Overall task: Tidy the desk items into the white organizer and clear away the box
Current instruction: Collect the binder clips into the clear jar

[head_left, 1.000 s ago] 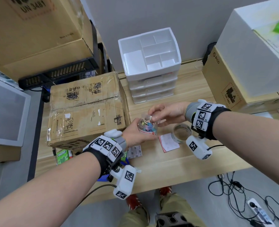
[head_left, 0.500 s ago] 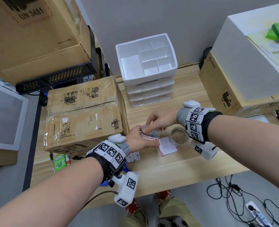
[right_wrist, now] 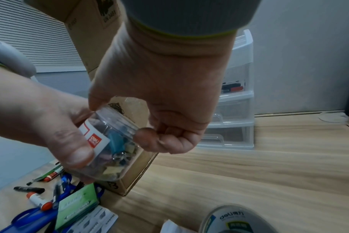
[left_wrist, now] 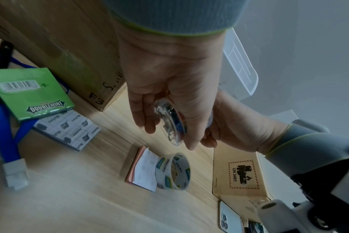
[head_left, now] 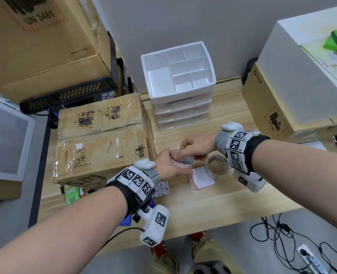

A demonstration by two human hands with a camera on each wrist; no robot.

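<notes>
The left hand (head_left: 168,168) is curled round a small clear plastic tub (right_wrist: 110,141), thumb pressed on its red and white label, holding it tilted above the wooden desk (head_left: 213,204) just in front of the taped cardboard box (head_left: 102,139). The right hand (head_left: 198,147) grips the tub's rim from above, with the index finger on one side and the thumb on the other and its other fingers folded into the palm. The tub is a transparent cylinder packed with small coloured binder clips, blue, yellow and purple among them. Just right of the hands a ring of clear tape (head_left: 217,167) with green and blue print stands on edge beside a pink pad of sticky notes (head_left: 202,177). Left of the hands lie a glossy green gum pack (left_wrist: 30,93), a notes packet (left_wrist: 68,127), a blue lanyard (left_wrist: 6,137) and some markers (right_wrist: 39,201). The white organizer (head_left: 180,76), hard moulded plastic with an open divided top tray over 3 translucent drawers, stands at the back of the desk against the wall, well apart from the hands. Compared with 1 second ago, the tub sits lower and nearer the desk, and the right hand has moved from reaching into it to closing over its top.
</notes>
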